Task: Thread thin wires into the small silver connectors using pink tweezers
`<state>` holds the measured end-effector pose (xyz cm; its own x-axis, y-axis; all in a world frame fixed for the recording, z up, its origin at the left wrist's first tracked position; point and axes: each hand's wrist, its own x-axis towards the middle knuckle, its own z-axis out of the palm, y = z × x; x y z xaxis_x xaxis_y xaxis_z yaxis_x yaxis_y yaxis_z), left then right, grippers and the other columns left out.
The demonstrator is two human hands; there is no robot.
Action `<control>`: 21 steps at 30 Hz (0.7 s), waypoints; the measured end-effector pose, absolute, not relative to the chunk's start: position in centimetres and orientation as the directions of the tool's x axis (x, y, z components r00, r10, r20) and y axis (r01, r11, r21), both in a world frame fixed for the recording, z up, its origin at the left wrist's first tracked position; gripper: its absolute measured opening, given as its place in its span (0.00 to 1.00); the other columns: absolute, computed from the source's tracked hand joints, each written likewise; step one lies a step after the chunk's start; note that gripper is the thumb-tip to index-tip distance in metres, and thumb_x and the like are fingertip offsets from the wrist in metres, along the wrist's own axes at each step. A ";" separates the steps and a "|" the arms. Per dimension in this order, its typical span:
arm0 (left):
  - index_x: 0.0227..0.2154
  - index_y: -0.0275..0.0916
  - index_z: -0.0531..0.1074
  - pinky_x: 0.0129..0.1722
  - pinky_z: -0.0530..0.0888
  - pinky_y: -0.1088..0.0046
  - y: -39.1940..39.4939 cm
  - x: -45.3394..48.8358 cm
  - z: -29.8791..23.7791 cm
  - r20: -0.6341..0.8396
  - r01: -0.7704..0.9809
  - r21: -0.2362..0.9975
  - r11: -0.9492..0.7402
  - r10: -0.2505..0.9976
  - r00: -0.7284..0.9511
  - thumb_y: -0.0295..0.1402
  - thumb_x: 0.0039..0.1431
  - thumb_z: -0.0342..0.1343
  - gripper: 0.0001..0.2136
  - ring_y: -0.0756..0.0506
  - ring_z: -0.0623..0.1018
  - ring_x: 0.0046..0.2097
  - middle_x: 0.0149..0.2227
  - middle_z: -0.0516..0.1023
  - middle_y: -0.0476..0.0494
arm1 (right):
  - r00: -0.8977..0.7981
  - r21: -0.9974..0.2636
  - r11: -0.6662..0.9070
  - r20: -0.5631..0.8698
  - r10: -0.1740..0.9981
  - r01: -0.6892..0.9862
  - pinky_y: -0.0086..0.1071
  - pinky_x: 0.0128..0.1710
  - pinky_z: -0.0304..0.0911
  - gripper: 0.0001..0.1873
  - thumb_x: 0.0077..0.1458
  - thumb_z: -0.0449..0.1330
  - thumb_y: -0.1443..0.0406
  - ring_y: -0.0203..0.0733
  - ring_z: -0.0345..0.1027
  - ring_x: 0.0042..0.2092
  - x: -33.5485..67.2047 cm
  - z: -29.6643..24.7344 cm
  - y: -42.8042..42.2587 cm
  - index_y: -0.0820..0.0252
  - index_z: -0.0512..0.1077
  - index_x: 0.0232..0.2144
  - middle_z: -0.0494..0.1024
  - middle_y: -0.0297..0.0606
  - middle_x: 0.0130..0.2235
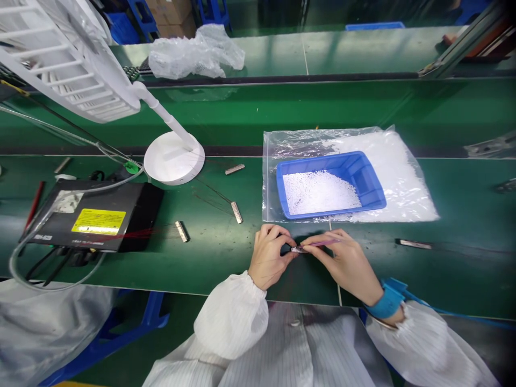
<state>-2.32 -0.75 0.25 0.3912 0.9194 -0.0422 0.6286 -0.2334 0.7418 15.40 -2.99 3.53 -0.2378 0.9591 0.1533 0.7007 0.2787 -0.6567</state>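
My left hand (271, 257) pinches a small metallic strip with a dark end (285, 249) just above the green bench. Closed fingers of my right hand (342, 259) grip a slim pink tool (322, 243), its tip meeting the strip. Whether the tool is a pair of tweezers or a plain stick I cannot make out. Beyond the hands stands a blue plastic tray (373, 185) partly filled with white granules (318, 193). It rests on a clear zip bag (407, 183) of similar white granules. To the right lies another small strip with a dark end (414, 244), thin wires trailing from it.
More small metallic strips (236, 212) with fine wires lie to the left. A white fan or lamp-like device on a round base (174, 157) stands behind them, beside a black box with a yellow label (100, 215). A blue wrist strap (387, 300) trails a cord rightward.
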 end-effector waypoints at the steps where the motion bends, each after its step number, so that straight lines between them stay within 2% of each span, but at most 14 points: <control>1: 0.30 0.43 0.74 0.44 0.62 0.64 -0.7 -2.3 0.3 -0.044 0.627 0.744 -0.230 0.920 0.390 0.28 0.48 0.66 0.07 0.44 0.67 0.46 0.39 0.74 0.50 | -0.241 -0.651 0.282 0.155 0.958 0.704 0.38 0.36 0.62 0.08 0.59 0.55 0.62 0.39 0.72 0.34 15.4 3.5 -3.0 0.55 0.73 0.33 0.80 0.32 0.35; 12: 0.29 0.43 0.74 0.44 0.63 0.64 -0.8 -2.3 0.0 -0.035 0.623 0.748 -0.231 0.923 0.384 0.29 0.48 0.66 0.07 0.44 0.67 0.46 0.39 0.74 0.50 | -0.214 -0.632 0.281 0.182 0.960 0.722 0.38 0.35 0.63 0.09 0.59 0.55 0.61 0.39 0.72 0.34 15.5 3.8 -3.3 0.54 0.74 0.33 0.80 0.32 0.36; 21: 0.29 0.43 0.74 0.44 0.62 0.64 -0.7 -2.3 0.1 -0.034 0.619 0.749 -0.235 0.920 0.390 0.29 0.48 0.66 0.07 0.44 0.67 0.46 0.39 0.74 0.51 | -0.230 -0.670 0.294 0.186 0.955 0.681 0.38 0.37 0.61 0.06 0.59 0.55 0.63 0.37 0.71 0.33 15.2 3.7 -3.3 0.55 0.73 0.34 0.80 0.31 0.35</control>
